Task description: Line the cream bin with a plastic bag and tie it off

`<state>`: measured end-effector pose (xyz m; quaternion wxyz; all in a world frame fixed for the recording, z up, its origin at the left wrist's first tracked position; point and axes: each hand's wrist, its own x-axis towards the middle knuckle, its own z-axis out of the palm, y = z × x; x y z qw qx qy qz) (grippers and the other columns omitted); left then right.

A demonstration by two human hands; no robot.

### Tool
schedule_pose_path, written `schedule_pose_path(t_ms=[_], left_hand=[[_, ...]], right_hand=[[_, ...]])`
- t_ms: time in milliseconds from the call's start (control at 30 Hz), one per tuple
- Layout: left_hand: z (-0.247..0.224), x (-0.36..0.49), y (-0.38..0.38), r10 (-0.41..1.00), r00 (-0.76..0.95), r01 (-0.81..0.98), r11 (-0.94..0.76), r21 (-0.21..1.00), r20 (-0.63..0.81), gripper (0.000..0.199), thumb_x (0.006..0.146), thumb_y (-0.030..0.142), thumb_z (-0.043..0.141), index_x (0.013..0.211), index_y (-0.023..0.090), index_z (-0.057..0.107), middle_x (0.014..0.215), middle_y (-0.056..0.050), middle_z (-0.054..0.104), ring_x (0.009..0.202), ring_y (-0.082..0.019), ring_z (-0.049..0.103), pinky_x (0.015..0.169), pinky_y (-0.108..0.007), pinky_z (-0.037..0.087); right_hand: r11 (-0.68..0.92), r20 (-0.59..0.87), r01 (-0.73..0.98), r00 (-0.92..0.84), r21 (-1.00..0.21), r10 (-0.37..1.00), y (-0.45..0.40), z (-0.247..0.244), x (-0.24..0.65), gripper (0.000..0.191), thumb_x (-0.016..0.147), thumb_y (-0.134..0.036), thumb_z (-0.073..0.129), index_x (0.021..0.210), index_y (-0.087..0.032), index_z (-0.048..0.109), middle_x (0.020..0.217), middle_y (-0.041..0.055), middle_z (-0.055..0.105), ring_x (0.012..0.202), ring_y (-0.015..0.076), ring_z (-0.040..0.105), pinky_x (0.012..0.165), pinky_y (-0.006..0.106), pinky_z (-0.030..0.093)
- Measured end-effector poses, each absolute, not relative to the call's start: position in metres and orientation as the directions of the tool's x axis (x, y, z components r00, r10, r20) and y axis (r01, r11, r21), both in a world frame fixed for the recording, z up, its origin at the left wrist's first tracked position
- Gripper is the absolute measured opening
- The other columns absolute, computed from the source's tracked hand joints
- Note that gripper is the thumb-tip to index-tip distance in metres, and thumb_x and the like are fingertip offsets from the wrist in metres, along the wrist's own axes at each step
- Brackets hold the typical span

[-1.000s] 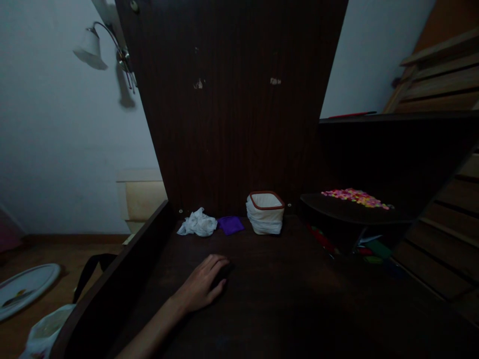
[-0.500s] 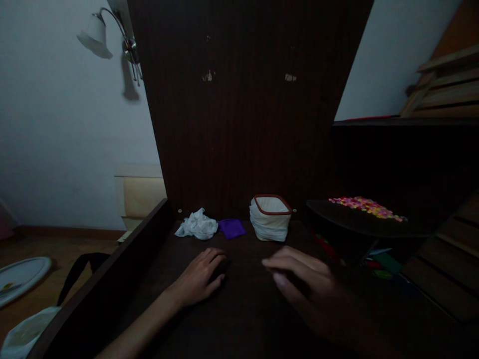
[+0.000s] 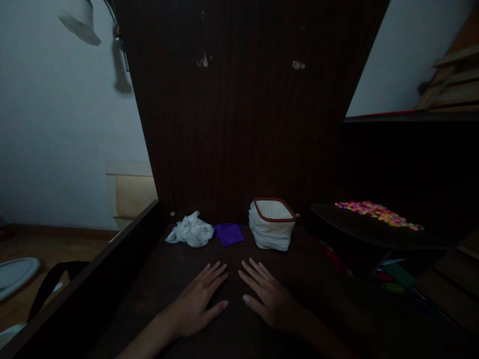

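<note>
Both hands rest palm down on the dark wooden desk (image 3: pixel 232 329), fingers stretched out and nothing held. My left hand (image 3: pixel 200 299) lies in front of a purple cloth (image 3: pixel 229 234). Beside it, my right hand (image 3: pixel 267 294) points toward a small square bin (image 3: pixel 270 232) with a white liner and a brown rim. A gap separates the two hands. Left of the purple cloth sits a crumpled white plastic bag or tissue (image 3: pixel 190 230); which of these it is I cannot tell.
A dark wood panel (image 3: pixel 239 124) rises behind the desk, and a raised edge (image 3: pixel 86 274) runs along the left. On the right, a curved shelf (image 3: pixel 348 222) carries many small pink and yellow pieces (image 3: pixel 377 212). A wall lamp (image 3: pixel 80 22) hangs at upper left.
My right hand has come down and left onto the desk, its fingers now spread flat. My left hand has straightened its fingers. The camera view has shifted slightly.
</note>
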<state>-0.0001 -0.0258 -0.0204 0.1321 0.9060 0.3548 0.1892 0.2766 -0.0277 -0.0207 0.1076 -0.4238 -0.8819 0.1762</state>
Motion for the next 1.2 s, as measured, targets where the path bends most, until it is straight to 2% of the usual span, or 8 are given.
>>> schedule_pose_path(t_ms=[200,400,567,1000,1200], left_hand=[[-0.016,-0.001,-0.026,0.693,0.686,0.593,-0.710,0.381,0.222,0.061,0.099,0.044,0.059,0.156,0.033,0.038,0.163,-0.008,0.039,0.151,-0.032,0.037,0.120,-0.060,0.037],[-0.014,0.000,-0.025,0.707,0.689,0.621,-0.689,0.375,0.158,0.060,0.101,0.047,0.056,0.156,0.030,0.040,0.164,-0.009,0.037,0.152,-0.033,0.034,0.121,-0.061,0.035],[-0.014,-0.001,-0.025,0.699,0.695,0.611,-0.697,0.375,0.166,0.060,0.101,0.046,0.056,0.156,0.029,0.040,0.164,-0.010,0.037,0.153,-0.032,0.034,0.122,-0.060,0.034],[-0.011,0.000,-0.025,0.713,0.698,0.652,-0.669,0.356,0.062,0.062,0.104,0.054,0.045,0.158,0.023,0.038,0.167,-0.010,0.031,0.155,-0.032,0.027,0.125,-0.060,0.028],[-0.011,-0.001,-0.025,0.698,0.711,0.638,-0.689,0.344,0.082,0.062,0.104,0.054,0.044,0.158,0.025,0.036,0.167,-0.009,0.030,0.155,-0.032,0.027,0.126,-0.058,0.029]], right_hand=[[0.616,0.101,0.679,-0.635,-0.399,0.766,-0.030,-0.024,0.281,0.058,0.105,-0.044,0.044,0.157,-0.020,0.039,0.166,0.0108,0.027,0.156,0.0321,0.019,0.126,0.059,0.021],[0.595,0.063,0.695,-0.627,-0.403,0.776,-0.030,-0.020,0.280,0.059,0.105,-0.046,0.043,0.157,-0.019,0.039,0.167,0.0103,0.025,0.156,0.0323,0.019,0.126,0.059,0.020],[0.583,0.019,0.719,-0.624,-0.377,0.781,-0.031,-0.014,0.277,0.059,0.105,-0.044,0.042,0.157,-0.016,0.039,0.167,0.0108,0.025,0.157,0.0327,0.017,0.127,0.058,0.019],[0.609,0.077,0.701,-0.631,-0.370,0.772,-0.030,-0.020,0.280,0.057,0.105,-0.041,0.047,0.156,-0.017,0.041,0.166,0.0122,0.027,0.156,0.0331,0.019,0.125,0.060,0.022],[0.611,0.058,0.706,-0.636,-0.358,0.770,-0.029,-0.020,0.280,0.058,0.105,-0.043,0.045,0.157,-0.017,0.039,0.167,0.0120,0.025,0.156,0.0333,0.017,0.126,0.060,0.021]])
